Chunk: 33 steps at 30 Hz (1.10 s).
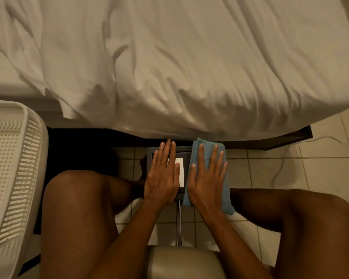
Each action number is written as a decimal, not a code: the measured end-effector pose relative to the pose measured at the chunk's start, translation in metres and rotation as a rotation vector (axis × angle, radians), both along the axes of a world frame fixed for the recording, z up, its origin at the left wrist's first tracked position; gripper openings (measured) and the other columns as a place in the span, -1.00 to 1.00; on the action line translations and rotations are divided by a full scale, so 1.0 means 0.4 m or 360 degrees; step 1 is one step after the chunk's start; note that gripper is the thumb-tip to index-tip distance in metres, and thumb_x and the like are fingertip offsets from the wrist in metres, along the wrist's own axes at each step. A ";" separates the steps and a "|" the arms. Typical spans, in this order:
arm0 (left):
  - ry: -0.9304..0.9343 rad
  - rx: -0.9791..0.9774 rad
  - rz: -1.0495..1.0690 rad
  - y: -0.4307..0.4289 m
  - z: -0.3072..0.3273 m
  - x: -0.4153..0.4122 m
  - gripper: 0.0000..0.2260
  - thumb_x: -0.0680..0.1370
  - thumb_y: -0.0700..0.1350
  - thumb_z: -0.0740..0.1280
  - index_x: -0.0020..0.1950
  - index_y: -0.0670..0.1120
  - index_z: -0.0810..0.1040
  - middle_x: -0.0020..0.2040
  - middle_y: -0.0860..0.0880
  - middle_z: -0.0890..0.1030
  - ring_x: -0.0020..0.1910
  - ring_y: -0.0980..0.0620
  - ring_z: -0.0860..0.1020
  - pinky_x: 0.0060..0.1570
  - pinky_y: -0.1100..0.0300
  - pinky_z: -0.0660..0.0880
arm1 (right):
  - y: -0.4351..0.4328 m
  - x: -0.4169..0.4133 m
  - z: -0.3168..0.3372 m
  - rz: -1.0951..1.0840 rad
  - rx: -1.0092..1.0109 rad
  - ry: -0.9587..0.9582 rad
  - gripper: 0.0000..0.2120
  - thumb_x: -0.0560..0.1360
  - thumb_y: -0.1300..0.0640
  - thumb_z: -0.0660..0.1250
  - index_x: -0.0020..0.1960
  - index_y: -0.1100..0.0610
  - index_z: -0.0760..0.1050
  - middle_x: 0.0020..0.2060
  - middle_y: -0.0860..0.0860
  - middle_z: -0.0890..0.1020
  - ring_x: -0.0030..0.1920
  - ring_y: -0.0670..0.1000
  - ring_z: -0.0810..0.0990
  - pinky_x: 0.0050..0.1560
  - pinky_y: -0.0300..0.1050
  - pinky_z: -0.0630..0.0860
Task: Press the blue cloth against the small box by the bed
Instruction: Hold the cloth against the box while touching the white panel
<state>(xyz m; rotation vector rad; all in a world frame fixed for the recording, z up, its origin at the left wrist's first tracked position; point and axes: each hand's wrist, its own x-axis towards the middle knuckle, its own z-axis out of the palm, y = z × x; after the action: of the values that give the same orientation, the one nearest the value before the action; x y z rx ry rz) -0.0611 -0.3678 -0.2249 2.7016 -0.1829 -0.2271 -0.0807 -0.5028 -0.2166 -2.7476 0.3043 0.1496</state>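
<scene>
Right hand [207, 178] flat, fingers spread, on blue cloth [197, 150] over box [149, 156] right side; left hand [162, 176] flat on box, holding nothing, beside bed [169, 67].

Stood on the tiled floor [270, 170] beside the bed [189, 67]: a small dark box [149, 154], a white perforated basket [12, 168], a thin cable [286, 156].

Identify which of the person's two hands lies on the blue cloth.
The right hand lies flat on the blue cloth; the left hand rests bare on the small box.
</scene>
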 end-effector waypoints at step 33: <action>-0.0027 0.0000 0.0026 -0.004 0.004 0.002 -0.45 0.67 0.07 -0.13 0.63 -0.08 -0.11 0.65 -0.05 -0.09 0.62 0.06 -0.19 0.60 0.04 -0.07 | -0.004 -0.062 -0.014 0.0028 -0.0043 0.0041 -0.37 0.64 -0.17 -0.10 0.64 0.01 -0.12 0.63 0.14 -0.11 0.63 0.15 -0.15 0.59 0.24 -0.09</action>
<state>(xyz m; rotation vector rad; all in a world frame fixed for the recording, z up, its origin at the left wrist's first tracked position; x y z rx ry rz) -0.0601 -0.3696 -0.2234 2.7047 -0.1658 -0.1993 -0.1056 -0.5044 -0.2223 -2.7775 0.2909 0.1874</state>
